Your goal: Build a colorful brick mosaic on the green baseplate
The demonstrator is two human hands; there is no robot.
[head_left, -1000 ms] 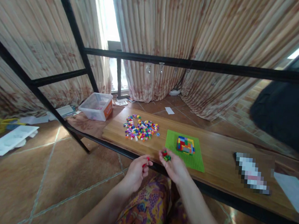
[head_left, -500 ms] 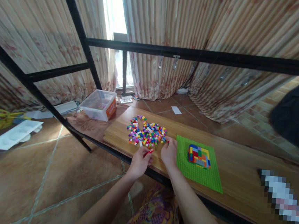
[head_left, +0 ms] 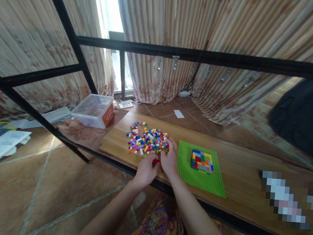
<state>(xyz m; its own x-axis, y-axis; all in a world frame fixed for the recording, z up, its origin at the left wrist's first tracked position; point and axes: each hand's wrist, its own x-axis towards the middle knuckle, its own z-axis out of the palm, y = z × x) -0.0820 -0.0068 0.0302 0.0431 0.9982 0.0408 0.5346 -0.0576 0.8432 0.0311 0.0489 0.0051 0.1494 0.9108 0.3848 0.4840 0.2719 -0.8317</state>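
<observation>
A red toy brick (head_left: 156,161) is pinched in my left hand (head_left: 146,172), close to the front edge of the wooden board. My right hand (head_left: 169,159) has come up beside it, fingers curled at the right edge of a loose pile of small coloured bricks (head_left: 150,140). Whether the right fingers hold a brick is hidden. To the right of that hand lies a green baseplate (head_left: 181,178). On it stands a low square build of mixed-colour bricks (head_left: 202,161).
A clear plastic tub (head_left: 91,115) with an orange label stands behind the left end of the board (head_left: 239,168). Black metal bars (head_left: 140,47) cross in front of the curtains. A blurred-out object (head_left: 284,200) lies at the right. A white tray (head_left: 0,147) is at far left.
My right hand has moved left, toward my left hand, and the two are now almost together. The red brick stays in my left hand. The whole view has shifted slightly.
</observation>
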